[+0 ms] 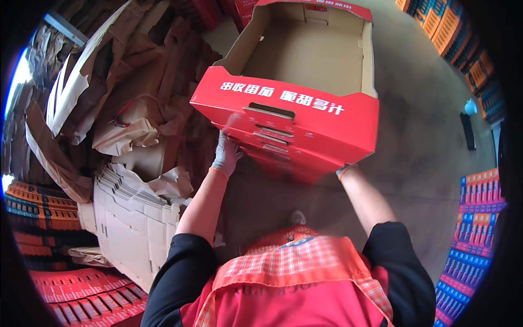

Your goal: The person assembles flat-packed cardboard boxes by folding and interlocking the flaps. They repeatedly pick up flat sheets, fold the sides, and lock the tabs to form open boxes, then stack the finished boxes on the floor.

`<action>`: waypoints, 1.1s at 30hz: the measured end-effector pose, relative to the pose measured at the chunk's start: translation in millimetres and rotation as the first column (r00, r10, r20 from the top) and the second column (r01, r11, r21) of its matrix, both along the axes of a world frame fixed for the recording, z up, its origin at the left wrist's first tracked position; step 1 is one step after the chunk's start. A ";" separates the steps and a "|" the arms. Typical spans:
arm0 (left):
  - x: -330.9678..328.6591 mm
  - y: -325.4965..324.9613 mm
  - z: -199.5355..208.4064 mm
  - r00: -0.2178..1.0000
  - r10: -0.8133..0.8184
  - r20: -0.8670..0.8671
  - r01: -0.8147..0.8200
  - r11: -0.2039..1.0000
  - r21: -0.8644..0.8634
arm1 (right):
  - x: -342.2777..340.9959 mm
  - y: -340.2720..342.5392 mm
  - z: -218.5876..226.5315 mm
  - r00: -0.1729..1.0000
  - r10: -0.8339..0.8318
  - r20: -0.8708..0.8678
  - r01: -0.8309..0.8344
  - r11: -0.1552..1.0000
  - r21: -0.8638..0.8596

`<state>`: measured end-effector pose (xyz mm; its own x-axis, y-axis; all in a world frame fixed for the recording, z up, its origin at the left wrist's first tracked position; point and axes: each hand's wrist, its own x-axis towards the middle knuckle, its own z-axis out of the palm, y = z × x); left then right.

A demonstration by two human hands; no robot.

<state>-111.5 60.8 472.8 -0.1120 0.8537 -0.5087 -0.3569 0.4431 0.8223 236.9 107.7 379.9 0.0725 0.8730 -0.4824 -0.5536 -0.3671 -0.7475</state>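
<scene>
In front of me is a stack of red cardboard trays (321,129). The top one is open, with bare brown cardboard inside and white lettering and a hand slot on its near wall. Below it, more red walls with slots show, partly blurred. My left hand (226,155), in a pale grey glove with an orange cuff, is closed at the lower left side of the stack. My right hand (344,170) grips the lower right corner; the trays hide most of its fingers. What the stack rests on is hidden.
Crumpled brown paper (136,131) heaps up at the left, above flattened pale cardboard sheets (131,223). Red cartons (90,294) stand at the lower left. Orange and dark stacks (452,32) line the upper right; pink and blue stacks (474,234) line the right. A dark object (467,132) is on the right.
</scene>
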 end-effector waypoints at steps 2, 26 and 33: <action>-11.6 -6.6 5.5 0.999 -0.047 -0.018 0.046 0.998 -0.038 | 9.3 1.9 4.6 1.000 -0.007 0.011 0.006 1.000 0.008; -12.1 8.3 176.5 0.923 -0.384 -0.018 0.362 0.852 0.379 | 30.8 -17.5 5.8 0.957 -0.277 0.084 0.276 0.961 0.023; -44.2 52.3 158.6 0.930 -0.366 0.035 0.281 0.768 0.575 | -42.4 -46.8 -30.5 0.952 -0.306 -0.010 0.304 0.949 -0.081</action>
<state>-155.7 113.2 631.3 0.2557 0.9641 0.0716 -0.4024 0.0388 0.9146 194.5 60.9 349.4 0.3180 0.7704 -0.5526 -0.6646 -0.2345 -0.7094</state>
